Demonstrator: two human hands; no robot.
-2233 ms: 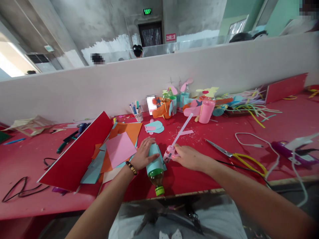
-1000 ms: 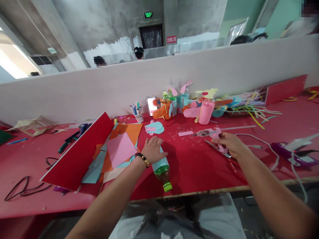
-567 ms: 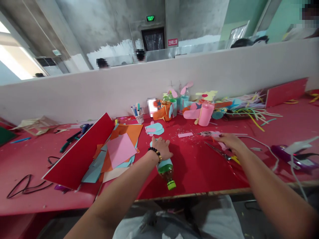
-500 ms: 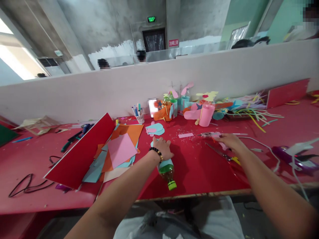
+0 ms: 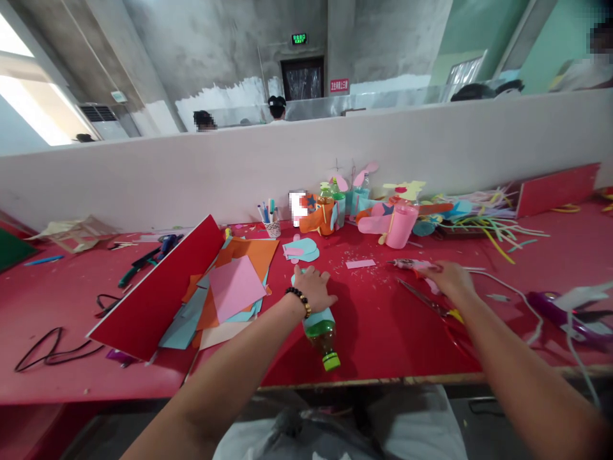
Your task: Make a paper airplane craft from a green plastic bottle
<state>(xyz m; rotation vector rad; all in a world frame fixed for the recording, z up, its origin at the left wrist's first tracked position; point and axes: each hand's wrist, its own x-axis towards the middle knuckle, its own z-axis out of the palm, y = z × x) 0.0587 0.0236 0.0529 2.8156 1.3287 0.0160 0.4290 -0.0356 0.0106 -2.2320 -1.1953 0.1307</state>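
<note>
My left hand (image 5: pixel 313 287) lies over a plastic bottle (image 5: pixel 322 332) on its side, fingers curved across light blue paper wrapped round its body. The green cap points toward me. My right hand (image 5: pixel 453 281) is closed at the rear of a pink hot glue gun (image 5: pixel 414 264), whose nozzle points left; the fingers are partly hidden. Just below lie scissors (image 5: pixel 426 299) with partly covered handles. A pink paper strip (image 5: pixel 361 264) rests left of the nozzle. Beyond my left hand are light blue and pink paper cutouts (image 5: pixel 301 250).
Coloured paper sheets (image 5: pixel 238 287) and a tilted red board (image 5: pixel 158 294) lie left. Paper-decorated bottle crafts (image 5: pixel 402 225) and a pen cup (image 5: pixel 272 227) stand along the partition (image 5: pixel 230 182). A purple tool (image 5: pixel 569 316) and white cord lie right.
The camera view has shifted slightly. My right hand and the glue gun have moved a little to the right; my left hand stays on the bottle.
</note>
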